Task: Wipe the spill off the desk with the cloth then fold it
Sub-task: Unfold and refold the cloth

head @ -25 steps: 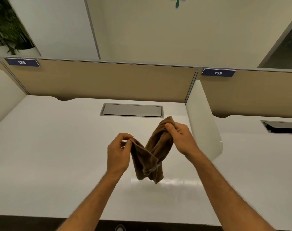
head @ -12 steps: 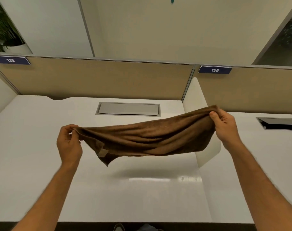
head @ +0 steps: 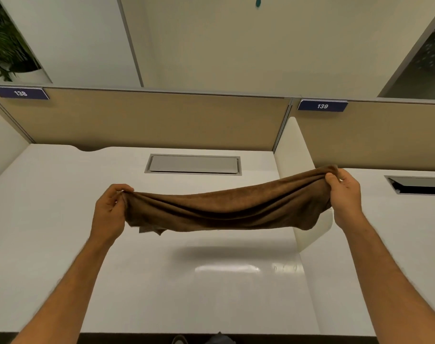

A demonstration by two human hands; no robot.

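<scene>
Brown and soft, the cloth hangs stretched in the air above the white desk, sagging in limp folds between the left hand and right hand, each pinching an end between thumb and fingers. It looks light and floppy, best held at its corners. Nearby stands a white divider, and a grey cable hatch lies beyond.

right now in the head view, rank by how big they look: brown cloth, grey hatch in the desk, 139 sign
1. brown cloth, stretched between left hand and right hand; nearer the camera, which inflates it
2. grey hatch
3. 139 sign
</scene>
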